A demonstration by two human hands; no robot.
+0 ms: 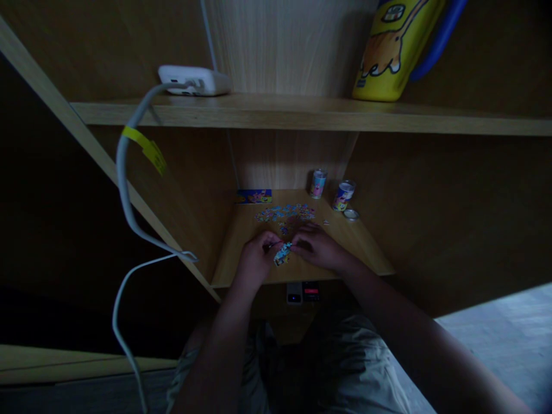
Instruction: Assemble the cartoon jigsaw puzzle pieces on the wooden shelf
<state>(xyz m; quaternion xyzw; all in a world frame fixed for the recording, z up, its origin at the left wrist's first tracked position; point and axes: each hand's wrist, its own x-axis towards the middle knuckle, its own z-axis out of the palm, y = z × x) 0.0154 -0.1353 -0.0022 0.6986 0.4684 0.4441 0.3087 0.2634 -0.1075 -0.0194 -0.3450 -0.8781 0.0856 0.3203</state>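
Note:
Over the lower shelf board, a small joined section of jigsaw puzzle point(282, 254) in light blue and yellow lies between my hands near the front edge. From its left side, my left hand point(257, 256) reaches in with thumb and fingers pinched together at the section's upper corner. My right hand point(318, 247) pinches the opposite upper side of the section, thumb and forefinger against the light-blue pieces. Just beyond the fingertips lies a small cluster of puzzle pieces point(283, 228). Many loose puzzle pieces point(284, 212) spread in a band farther back.
A printed picture card point(254, 196) lies at the back left. Two small cans point(318, 184) point(344, 196) and a round lid point(351, 214) stand at the right. Above, an upper shelf point(276, 112) carries a white plugged box point(194, 80) and yellow mug point(390, 54). A cable point(123, 172) hangs left.

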